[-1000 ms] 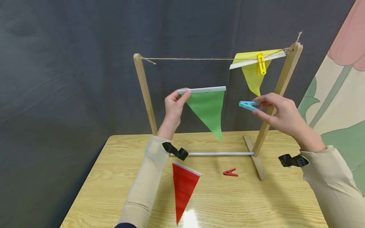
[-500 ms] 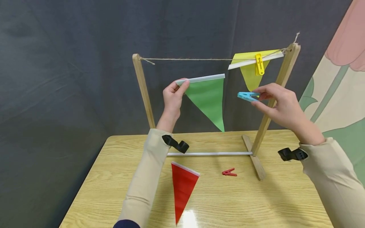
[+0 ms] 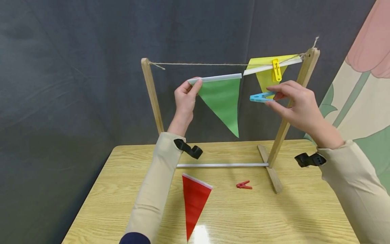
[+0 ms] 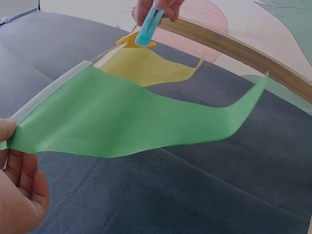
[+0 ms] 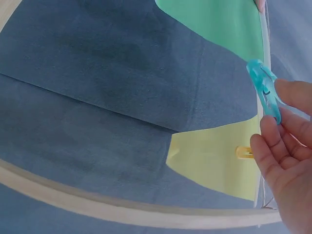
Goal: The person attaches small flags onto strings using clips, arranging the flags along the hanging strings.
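Observation:
My left hand pinches the left end of the white top band of a green pennant. The pennant hangs point down, its band a little below the string. In my right hand a blue clothespin is pinched by the handle ends between thumb and fingers. It is right of the green pennant and apart from it. Behind that hand a yellow pennant hangs on the string, held by a yellow clothespin. Both the green pennant and the blue clothespin appear in the left wrist view.
A wooden frame has a left post and a right post, joined low down by a white rod. On the wooden table lie a red pennant and a red clothespin. A dark curtain hangs behind.
My left hand has raised the green pennant towards the string. My right hand has risen too, and the blue clothespin has shifted slightly left and tilted.

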### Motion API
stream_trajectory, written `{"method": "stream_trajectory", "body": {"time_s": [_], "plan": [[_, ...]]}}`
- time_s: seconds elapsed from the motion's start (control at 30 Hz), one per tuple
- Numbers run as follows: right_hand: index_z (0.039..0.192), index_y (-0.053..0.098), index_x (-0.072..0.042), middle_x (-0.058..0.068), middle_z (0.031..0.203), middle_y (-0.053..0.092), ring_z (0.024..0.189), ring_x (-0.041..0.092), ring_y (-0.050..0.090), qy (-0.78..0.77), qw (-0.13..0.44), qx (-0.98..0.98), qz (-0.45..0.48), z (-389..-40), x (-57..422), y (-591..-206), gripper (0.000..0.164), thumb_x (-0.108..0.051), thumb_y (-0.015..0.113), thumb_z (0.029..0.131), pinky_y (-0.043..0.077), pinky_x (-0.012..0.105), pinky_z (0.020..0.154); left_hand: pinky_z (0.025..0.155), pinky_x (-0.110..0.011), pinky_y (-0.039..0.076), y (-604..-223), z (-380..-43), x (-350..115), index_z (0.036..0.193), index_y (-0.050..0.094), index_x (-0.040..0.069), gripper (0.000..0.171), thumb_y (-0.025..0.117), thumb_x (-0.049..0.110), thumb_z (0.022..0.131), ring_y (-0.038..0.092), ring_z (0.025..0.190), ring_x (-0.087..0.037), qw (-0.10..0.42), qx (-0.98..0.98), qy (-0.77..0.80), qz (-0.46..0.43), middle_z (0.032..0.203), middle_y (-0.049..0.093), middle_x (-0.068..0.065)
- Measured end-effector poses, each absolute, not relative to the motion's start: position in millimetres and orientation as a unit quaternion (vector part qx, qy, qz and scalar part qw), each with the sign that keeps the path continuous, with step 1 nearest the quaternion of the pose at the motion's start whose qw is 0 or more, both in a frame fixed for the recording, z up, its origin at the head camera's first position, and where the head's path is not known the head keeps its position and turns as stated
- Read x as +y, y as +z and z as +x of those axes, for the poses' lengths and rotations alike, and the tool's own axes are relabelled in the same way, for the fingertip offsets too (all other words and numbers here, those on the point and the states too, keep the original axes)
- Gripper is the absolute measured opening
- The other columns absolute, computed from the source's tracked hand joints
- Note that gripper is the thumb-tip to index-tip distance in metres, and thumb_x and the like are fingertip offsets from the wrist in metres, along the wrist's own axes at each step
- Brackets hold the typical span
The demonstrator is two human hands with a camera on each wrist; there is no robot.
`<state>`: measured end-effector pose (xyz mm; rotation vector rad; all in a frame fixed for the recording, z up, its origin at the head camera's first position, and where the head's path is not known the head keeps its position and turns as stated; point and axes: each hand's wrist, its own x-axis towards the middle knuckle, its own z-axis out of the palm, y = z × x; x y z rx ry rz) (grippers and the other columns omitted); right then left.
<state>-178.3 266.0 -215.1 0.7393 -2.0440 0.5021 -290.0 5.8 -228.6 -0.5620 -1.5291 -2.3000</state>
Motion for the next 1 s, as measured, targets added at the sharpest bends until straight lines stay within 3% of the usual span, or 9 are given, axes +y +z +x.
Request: {"method": "stream_trajectory", "body": {"time_s": [0.33, 0.57, 0.83, 1.0], "plan": [[0.104, 0.065, 0.009, 0.021, 0.094, 0.063, 0.086, -0.019, 0.045, 0.199, 0.462, -0.819, 0.276, -178.5, 257.5, -186.0, 0.040, 0.014, 0.076, 0.067, 0.037, 0.005, 0.079, 0.061, -0.018, 0.039, -219.0, -292.7, 13.9, 0.104, 0.063, -0.013, 0.022, 0.063, 0.002, 0.088, 0.049, 0.062, -0.001, 0.163, -0.537, -0.803, -0.200, 0.069, 0.060, 0.011], [0.104, 0.066, 0.009, 0.021, 0.095, 0.062, 0.084, -0.016, 0.042, 0.162, 0.466, -0.822, 0.284, -183.5, 249.4, -157.1, 0.034, 0.011, 0.074, 0.071, 0.033, 0.003, 0.069, 0.058, -0.016, 0.038, -213.4, -295.0, 17.6, 0.103, 0.063, -0.013, 0.021, 0.063, 0.001, 0.088, 0.048, 0.061, -0.001, 0.171, -0.538, -0.798, -0.211, 0.069, 0.060, 0.010], [0.095, 0.066, 0.012, 0.022, 0.081, 0.060, 0.070, 0.017, 0.047, 0.081, 0.442, -0.830, 0.330, -192.2, 235.5, -124.4, 0.020, 0.009, 0.071, 0.076, 0.029, 0.012, 0.064, 0.056, -0.016, 0.037, -211.4, -297.8, 22.0, 0.099, 0.062, -0.014, 0.018, 0.062, 0.000, 0.087, 0.047, 0.058, -0.001, 0.179, -0.531, -0.803, -0.204, 0.065, 0.057, 0.010], [0.090, 0.067, 0.010, 0.020, 0.080, 0.060, 0.065, 0.023, 0.049, 0.059, 0.429, -0.835, 0.339, -199.1, 227.3, -114.1, 0.015, 0.009, 0.072, 0.075, 0.029, 0.017, 0.060, 0.056, -0.016, 0.037, -210.6, -299.8, 22.1, 0.093, 0.062, -0.013, 0.014, 0.063, 0.000, 0.087, 0.047, 0.057, -0.001, 0.183, -0.523, -0.810, -0.194, 0.063, 0.056, 0.009]]}}
